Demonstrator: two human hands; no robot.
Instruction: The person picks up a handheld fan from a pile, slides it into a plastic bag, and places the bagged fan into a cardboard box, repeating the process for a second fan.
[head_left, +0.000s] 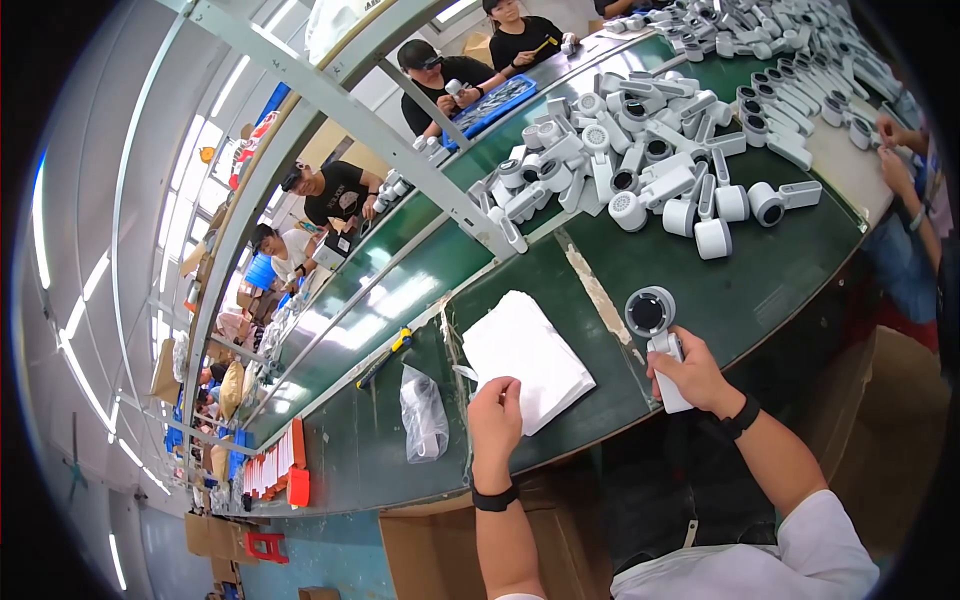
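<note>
My right hand point(690, 375) grips the white handle of a hand-held fan point(652, 318) with a round grey head, held just above the dark green table point(780, 270). My left hand point(495, 420) rests with its fingers on the near edge of a stack of white flat bags point(525, 355) lying on the table. A black band is on each wrist.
A big heap of the same white fans point(650, 160) fills the table's far right. A crumpled clear plastic bag point(423, 412) lies left of the stack, a yellow-and-blue tool point(385, 357) beyond it. Other people work across the table and at the right edge. Cardboard boxes point(440, 545) stand below.
</note>
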